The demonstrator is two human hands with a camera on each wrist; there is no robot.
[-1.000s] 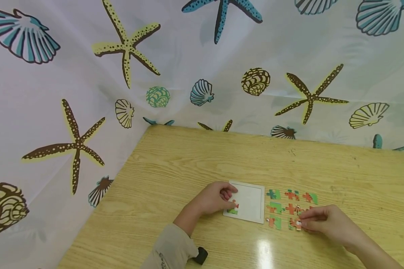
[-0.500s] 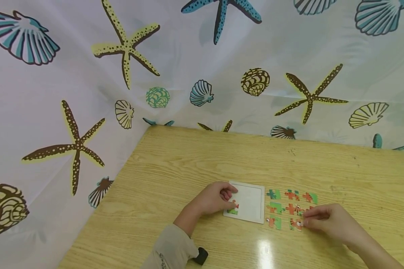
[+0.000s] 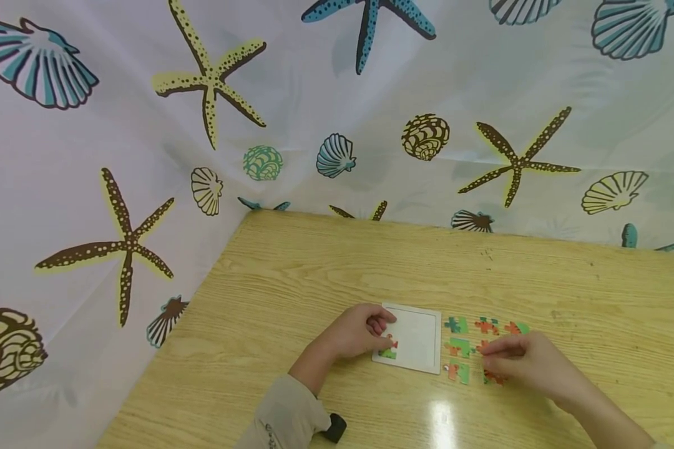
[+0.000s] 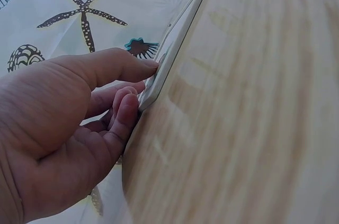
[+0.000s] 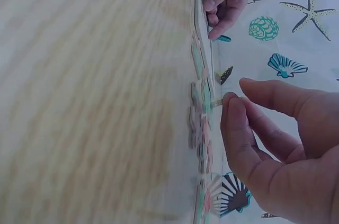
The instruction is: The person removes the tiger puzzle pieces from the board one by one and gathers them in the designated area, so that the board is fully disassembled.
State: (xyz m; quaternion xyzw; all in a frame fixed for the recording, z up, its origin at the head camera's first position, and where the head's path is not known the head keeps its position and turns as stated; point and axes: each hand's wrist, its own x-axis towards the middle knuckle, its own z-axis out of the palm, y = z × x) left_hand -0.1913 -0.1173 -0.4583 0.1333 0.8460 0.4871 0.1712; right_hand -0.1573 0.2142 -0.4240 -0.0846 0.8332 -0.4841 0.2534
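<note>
A white square puzzle tray (image 3: 418, 340) lies on the table, with one red and green jigsaw piece (image 3: 389, 353) in its lower left corner. My left hand (image 3: 359, 330) holds the tray by its left side; in the left wrist view the thumb (image 4: 140, 67) presses on the rim and the other fingers bend beside the edge. Loose jigsaw pieces (image 3: 459, 347) lie in rows right of the tray. Over the middle and right ones hovers my right hand (image 3: 539, 368), hiding some. Thumb and fingers stand apart in the right wrist view, with nothing visible between them.
A wooden table (image 3: 314, 262) carries everything. White cloth (image 3: 292, 112) printed with starfish and shells hangs along its back and left sides. A black object (image 3: 334, 427) sits by the left sleeve.
My right hand, at first by the lower middle jigsaw piece, drew slightly right, then moved left and up over the middle pieces. That piece shifted slightly right. The left hand stays on the tray.
</note>
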